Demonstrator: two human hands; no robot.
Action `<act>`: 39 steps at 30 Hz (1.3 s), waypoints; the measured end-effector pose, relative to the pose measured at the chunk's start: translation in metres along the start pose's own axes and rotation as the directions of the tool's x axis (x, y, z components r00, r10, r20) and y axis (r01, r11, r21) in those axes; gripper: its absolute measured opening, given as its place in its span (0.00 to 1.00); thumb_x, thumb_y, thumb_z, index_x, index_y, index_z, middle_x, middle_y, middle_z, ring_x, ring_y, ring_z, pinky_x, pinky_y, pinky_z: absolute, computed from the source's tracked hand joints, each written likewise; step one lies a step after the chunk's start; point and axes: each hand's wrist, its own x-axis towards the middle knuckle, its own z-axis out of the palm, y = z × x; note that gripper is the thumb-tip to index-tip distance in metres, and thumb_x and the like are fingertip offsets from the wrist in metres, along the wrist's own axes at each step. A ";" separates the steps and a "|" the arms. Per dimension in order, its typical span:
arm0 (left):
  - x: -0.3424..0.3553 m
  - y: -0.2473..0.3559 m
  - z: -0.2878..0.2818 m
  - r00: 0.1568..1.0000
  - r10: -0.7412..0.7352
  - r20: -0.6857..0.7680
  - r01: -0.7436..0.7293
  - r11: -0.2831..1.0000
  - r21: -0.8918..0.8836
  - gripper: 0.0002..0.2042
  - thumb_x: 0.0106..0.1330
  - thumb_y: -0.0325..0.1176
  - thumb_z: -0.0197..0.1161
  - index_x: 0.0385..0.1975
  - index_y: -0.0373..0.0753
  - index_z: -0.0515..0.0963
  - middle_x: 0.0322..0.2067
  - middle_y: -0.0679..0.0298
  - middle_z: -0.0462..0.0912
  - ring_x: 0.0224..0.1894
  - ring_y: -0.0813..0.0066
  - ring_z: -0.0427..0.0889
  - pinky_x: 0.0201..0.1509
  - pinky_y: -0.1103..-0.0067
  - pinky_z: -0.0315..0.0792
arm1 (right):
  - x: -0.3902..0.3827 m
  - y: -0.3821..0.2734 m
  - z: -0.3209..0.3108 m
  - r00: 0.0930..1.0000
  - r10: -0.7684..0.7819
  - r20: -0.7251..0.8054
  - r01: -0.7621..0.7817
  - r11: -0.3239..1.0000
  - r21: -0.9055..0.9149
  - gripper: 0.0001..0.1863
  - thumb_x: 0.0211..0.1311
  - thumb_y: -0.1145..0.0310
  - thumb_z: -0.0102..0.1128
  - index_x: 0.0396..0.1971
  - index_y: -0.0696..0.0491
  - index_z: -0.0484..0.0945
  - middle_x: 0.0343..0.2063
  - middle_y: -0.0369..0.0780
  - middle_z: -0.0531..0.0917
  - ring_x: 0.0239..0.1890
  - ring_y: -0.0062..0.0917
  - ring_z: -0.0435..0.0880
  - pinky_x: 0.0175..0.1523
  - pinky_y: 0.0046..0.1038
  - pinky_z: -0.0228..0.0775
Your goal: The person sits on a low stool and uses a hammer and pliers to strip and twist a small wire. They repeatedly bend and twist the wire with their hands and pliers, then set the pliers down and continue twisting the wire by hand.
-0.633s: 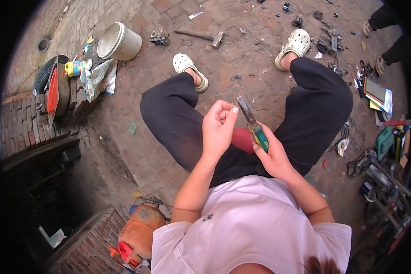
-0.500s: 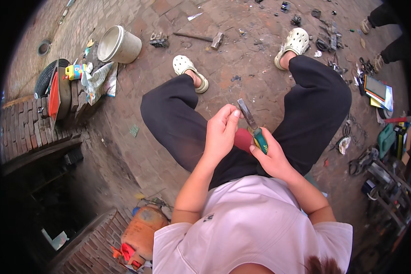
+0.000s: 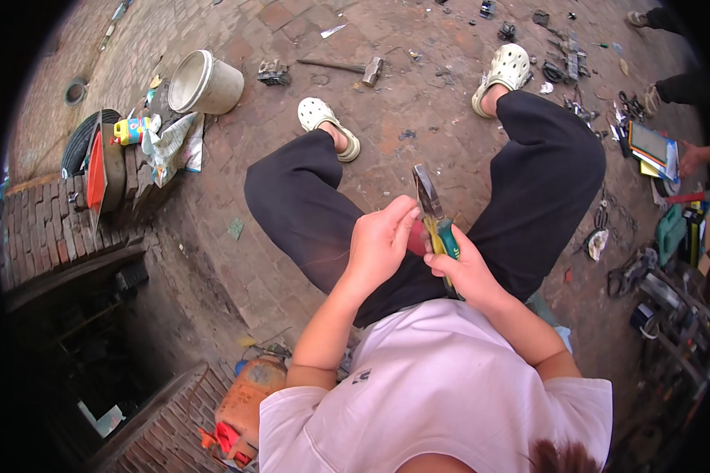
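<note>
The right hand keeps a closed grip on the pliers, their long axis pointing away over the lap; the left hand pinches a small red piece touching them just left of the handles, both hands equally close.

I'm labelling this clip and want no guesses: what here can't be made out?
- Head view: the red thing between the hands is mostly hidden by the left hand.
- The pliers handles' lower ends disappear inside the right hand.
- The orange can is partly covered by the left arm.
- Small parts at the right rim are too bent and small.
</note>
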 end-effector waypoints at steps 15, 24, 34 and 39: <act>-0.031 -0.004 0.002 0.991 -0.125 -0.053 0.095 0.919 -0.382 0.10 0.73 0.33 0.55 0.32 0.34 0.76 0.17 0.71 0.70 0.17 0.87 0.64 0.22 0.85 0.58 | 0.030 -0.051 -0.032 0.915 -0.230 -0.331 0.245 0.969 0.005 0.21 0.55 0.81 0.50 0.52 0.59 0.68 0.38 0.36 0.73 0.33 0.17 0.72 0.39 0.21 0.67; -0.015 -0.005 -0.005 0.974 -0.226 -0.006 0.155 0.685 -0.712 0.11 0.75 0.35 0.53 0.37 0.34 0.77 0.21 0.76 0.69 0.19 0.92 0.57 0.22 0.88 0.52 | -0.003 -0.028 -0.016 0.984 -0.005 0.175 0.013 0.999 -0.046 0.33 0.50 0.86 0.45 0.62 0.62 0.64 0.58 0.44 0.75 0.61 0.28 0.74 0.60 0.26 0.68; -0.010 -0.007 -0.001 0.968 -0.250 -0.034 0.201 0.845 -0.496 0.10 0.74 0.34 0.53 0.36 0.34 0.78 0.17 0.80 0.61 0.18 0.93 0.53 0.21 0.87 0.47 | -0.003 -0.027 -0.012 0.968 0.060 0.244 0.002 0.969 -0.245 0.31 0.52 0.83 0.50 0.61 0.60 0.66 0.55 0.42 0.75 0.59 0.26 0.73 0.59 0.25 0.66; -0.010 -0.008 -0.001 0.966 -0.258 -0.020 0.200 0.792 -0.578 0.10 0.74 0.33 0.53 0.36 0.34 0.78 0.17 0.80 0.61 0.18 0.93 0.52 0.20 0.87 0.46 | -0.001 -0.021 -0.015 0.977 -0.082 0.198 0.178 0.823 -0.539 0.26 0.52 0.82 0.51 0.55 0.58 0.71 0.47 0.41 0.76 0.47 0.22 0.75 0.53 0.25 0.67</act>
